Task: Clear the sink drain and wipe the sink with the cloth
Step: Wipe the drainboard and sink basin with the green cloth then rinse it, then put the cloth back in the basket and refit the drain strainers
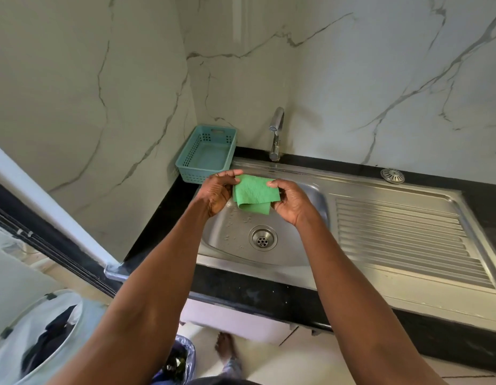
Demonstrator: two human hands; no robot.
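Observation:
A green cloth [253, 193], folded over, hangs in the air above the back of the steel sink basin [230, 245]. My left hand [217, 191] pinches its left edge and my right hand [289, 202] pinches its right edge. Below the cloth, the round drain [262, 238] sits open in the basin floor, with water drops around it. The drain strainer [392, 175] lies on the black counter at the back right, away from the basin.
A teal plastic basket [206, 154] stands in the back left corner, next to the chrome tap [276, 134]. A ribbed draining board [405, 237] runs to the right. A lined bin [177, 362] and a white bag [41, 337] sit on the floor.

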